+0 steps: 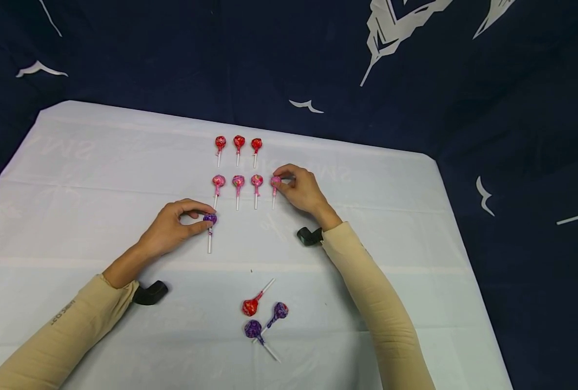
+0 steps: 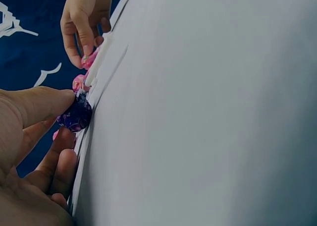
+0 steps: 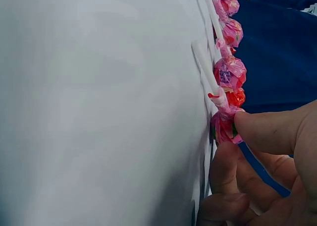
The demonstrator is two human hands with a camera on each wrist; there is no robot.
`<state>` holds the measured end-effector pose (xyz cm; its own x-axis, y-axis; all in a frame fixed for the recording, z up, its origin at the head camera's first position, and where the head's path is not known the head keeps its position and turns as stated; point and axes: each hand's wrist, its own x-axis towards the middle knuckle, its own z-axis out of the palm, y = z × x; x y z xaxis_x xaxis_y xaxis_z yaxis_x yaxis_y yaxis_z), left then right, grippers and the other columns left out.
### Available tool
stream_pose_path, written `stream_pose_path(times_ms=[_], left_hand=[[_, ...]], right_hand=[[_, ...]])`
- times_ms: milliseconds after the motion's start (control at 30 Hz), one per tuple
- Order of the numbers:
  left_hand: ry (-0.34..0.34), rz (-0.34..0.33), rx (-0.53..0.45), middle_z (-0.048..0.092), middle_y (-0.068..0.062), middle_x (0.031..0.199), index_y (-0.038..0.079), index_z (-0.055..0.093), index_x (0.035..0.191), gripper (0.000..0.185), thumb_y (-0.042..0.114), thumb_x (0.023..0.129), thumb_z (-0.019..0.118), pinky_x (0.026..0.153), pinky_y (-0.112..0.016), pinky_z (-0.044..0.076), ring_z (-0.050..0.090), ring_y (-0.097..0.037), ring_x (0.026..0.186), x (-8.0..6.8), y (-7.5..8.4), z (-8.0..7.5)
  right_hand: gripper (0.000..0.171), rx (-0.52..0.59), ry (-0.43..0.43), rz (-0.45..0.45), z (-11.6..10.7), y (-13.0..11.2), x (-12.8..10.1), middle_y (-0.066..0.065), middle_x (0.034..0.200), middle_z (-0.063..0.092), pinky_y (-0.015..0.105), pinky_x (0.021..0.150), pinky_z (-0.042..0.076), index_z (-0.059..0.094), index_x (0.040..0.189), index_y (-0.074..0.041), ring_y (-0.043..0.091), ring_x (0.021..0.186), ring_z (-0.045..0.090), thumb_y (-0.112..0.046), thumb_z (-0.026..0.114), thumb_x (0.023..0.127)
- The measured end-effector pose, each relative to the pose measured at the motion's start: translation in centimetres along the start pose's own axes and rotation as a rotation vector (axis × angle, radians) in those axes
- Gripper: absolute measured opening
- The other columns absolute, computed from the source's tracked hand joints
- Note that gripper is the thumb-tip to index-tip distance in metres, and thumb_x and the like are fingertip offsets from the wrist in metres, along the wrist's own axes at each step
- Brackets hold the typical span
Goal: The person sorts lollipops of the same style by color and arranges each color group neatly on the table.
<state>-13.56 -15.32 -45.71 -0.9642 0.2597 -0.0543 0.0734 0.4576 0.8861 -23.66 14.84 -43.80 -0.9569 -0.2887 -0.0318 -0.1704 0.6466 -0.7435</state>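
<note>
In the head view my left hand (image 1: pixel 174 226) pinches the round head of a purple lollipop (image 1: pixel 209 219) between thumb and fingers; its white stick points toward me. The left wrist view shows that purple lollipop (image 2: pixel 75 114) close up. My right hand (image 1: pixel 304 189) pinches a pink lollipop (image 1: pixel 275 181) at the right end of the pink row, its stick also toward me. Left of it lie three more pink lollipops (image 1: pixel 257 181), side by side. Behind them is a row of three red lollipops (image 1: pixel 239 142), sticks likewise toward me.
Nearer to me lie a loose red lollipop (image 1: pixel 250 307) and two purple lollipops (image 1: pixel 253 329) whose sticks cross. A white cloth (image 1: pixel 98 227) covers the table. Dark blue fabric with white shapes (image 1: pixel 171 54) lies beyond its far edge. Black wrist mounts (image 1: pixel 150 293) stick out below both sleeves.
</note>
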Motion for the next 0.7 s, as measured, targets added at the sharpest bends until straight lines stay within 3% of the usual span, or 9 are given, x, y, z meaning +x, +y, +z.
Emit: stream_pose_path(times_ms=[367,700], left_hand=[[0.003,0.002,-0.008,0.066,-0.008,0.123,0.012,0.074,0.115,0.024,0.015,0.091,0.075,0.090,-0.032,0.039,0.052,-0.021,0.105,-0.02,0.00,-0.05],[-0.003,-0.002,-0.022,0.066,-0.008,0.124,0.012,0.074,0.115,0.025,0.016,0.091,0.075,0.090,-0.033,0.039,0.052,-0.021,0.106,-0.02,0.06,-0.03]], right_hand=[[0.029,0.001,-0.025,-0.006,-0.11,-0.13,-0.17,0.009,0.124,0.068,0.024,0.059,0.038,0.067,0.124,-0.011,0.008,0.058,0.051,-0.017,0.067,0.096],[0.026,-0.013,-0.009,0.011,-0.15,-0.07,-0.13,0.009,0.114,0.072,0.024,0.056,0.037,0.070,0.118,-0.010,0.008,0.057,0.050,-0.020,0.071,0.094]])
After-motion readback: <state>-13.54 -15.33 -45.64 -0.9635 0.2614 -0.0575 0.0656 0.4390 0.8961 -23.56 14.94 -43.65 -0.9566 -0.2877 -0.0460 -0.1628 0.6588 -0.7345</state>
